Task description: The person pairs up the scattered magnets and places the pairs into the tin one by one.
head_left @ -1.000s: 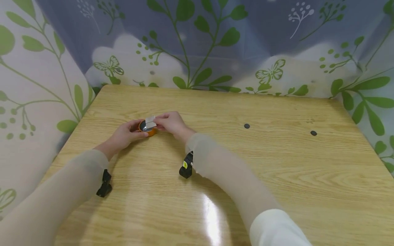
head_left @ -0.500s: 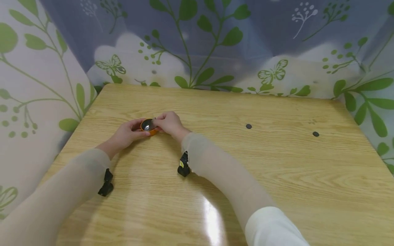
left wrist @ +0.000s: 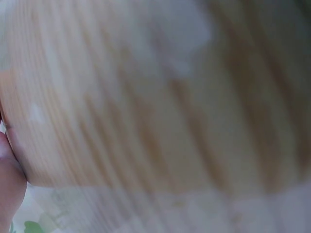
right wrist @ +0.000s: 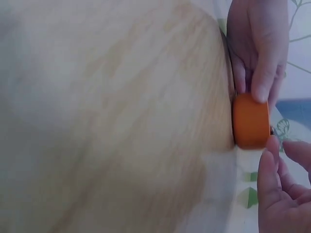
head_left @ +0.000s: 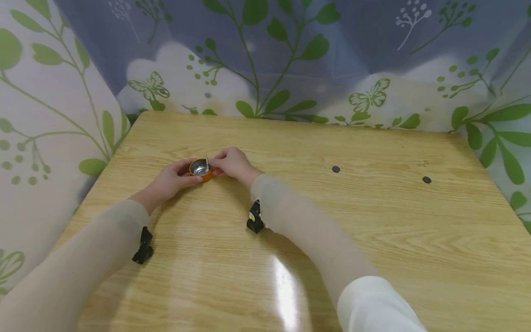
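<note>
A small round orange bowl [head_left: 201,177] with a shiny metal inside sits at the left of the table, its orange side [right wrist: 251,121] facing the right wrist view. My left hand [head_left: 174,179] holds it from the left, thumb at the near side and fingers around the far side. From the right, my right hand [head_left: 231,163] pinches a thin, light grey flat piece [head_left: 207,163], seen nearly edge-on at the bowl's right rim. Fingertips of the right hand [right wrist: 286,189] cover most of that piece in the right wrist view. Only a bit of the left hand [left wrist: 9,179] shows in the left wrist view.
The wood-grain table [head_left: 373,221] carries two small dark discs, a nearer-centre disc [head_left: 336,169] and a far-right disc [head_left: 427,180]. Leaf-patterned cloth [head_left: 282,60] hangs along the back and both sides. Each wrist wears a black camera, such as the right wrist camera [head_left: 255,216].
The flat grey piece, earlier facing the camera broadly above the bowl, has turned edge-on and shifted to the right rim, uncovering the metal inside. My left hand keeps its hold.
</note>
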Demonstrator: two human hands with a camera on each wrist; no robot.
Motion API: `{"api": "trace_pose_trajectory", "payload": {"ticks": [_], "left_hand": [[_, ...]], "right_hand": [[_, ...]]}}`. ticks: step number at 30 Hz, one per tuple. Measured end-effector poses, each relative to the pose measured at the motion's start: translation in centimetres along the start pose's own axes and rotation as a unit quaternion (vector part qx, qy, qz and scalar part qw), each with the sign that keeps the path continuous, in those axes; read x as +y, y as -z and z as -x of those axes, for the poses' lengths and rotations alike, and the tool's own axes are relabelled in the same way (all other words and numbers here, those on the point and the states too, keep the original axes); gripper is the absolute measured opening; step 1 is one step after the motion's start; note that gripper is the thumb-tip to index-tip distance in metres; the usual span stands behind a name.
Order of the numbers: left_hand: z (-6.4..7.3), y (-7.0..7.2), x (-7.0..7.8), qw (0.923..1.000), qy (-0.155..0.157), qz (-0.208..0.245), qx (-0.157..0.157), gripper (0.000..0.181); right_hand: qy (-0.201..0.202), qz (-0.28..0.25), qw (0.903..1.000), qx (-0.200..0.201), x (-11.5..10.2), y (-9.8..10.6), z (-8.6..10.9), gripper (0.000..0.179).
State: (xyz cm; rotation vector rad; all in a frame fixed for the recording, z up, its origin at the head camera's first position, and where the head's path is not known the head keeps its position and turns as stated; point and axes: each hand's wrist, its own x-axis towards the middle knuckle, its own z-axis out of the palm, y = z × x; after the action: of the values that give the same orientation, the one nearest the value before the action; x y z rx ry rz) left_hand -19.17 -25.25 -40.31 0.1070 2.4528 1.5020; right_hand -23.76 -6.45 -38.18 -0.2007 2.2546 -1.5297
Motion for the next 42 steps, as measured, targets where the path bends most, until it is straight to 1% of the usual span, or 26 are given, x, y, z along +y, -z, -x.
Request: {"api": "trace_pose_trajectory", "payload": {"ticks": [2, 6, 7, 9, 12, 17, 22, 27, 36, 39, 42], "left_hand": [[-0.1, 0.0, 0.0, 1.0, 0.0, 0.0, 0.002, 0.067], [0.0, -0.1, 0.1, 1.0, -0.002, -0.006, 0.003, 0.068], [-0.1, -0.1, -0.1, 0.9999, -0.006, -0.008, 0.005, 0.069], [-0.1, -0.1, -0.2, 0.9999, -0.008, -0.009, 0.007, 0.068], [-0.1, -0.1, -0.4, 0.9999, -0.004, -0.008, 0.009, 0.069], [-0.2, 0.0, -0.6, 1.0, 0.004, -0.004, 0.002, 0.072], [-0.2, 0.0, -0.6, 1.0, -0.002, -0.002, -0.004, 0.07], [-0.2, -0.1, -0.5, 0.9999, -0.002, -0.008, -0.006, 0.071], [-0.1, -0.3, -0.3, 0.9998, 0.0, -0.02, -0.008, 0.072], [-0.2, -0.1, -0.5, 0.9995, 0.001, -0.03, -0.005, 0.072], [-0.3, -0.1, -0.4, 0.9995, 0.0, -0.03, -0.008, 0.073]], "right_hand": [[0.002, -0.004, 1.0, -0.006, 0.2, 0.7, 0.1, 0.015], [-0.001, 0.012, 0.9997, -0.021, 0.3, 1.8, 0.6, 0.017], [-0.003, 0.014, 0.9996, -0.023, 0.3, 2.0, 0.7, 0.016], [-0.005, 0.022, 0.9993, -0.029, 0.4, 2.3, 1.0, 0.017], [-0.005, 0.027, 0.9989, -0.037, 0.7, 2.8, 1.5, 0.017], [-0.005, 0.032, 0.9981, -0.053, 1.3, 3.6, 2.3, 0.018], [-0.013, 0.044, 0.9969, -0.064, 2.0, 4.5, 3.2, 0.017], [-0.011, 0.062, 0.9952, -0.075, 2.6, 5.5, 4.0, 0.018], [-0.011, 0.078, 0.9942, -0.074, 3.5, 7.2, 5.1, 0.019], [-0.006, 0.082, 0.9938, -0.074, 3.7, 7.7, 5.5, 0.019], [-0.001, 0.096, 0.9929, -0.07, 4.1, 8.3, 6.0, 0.019]]}}
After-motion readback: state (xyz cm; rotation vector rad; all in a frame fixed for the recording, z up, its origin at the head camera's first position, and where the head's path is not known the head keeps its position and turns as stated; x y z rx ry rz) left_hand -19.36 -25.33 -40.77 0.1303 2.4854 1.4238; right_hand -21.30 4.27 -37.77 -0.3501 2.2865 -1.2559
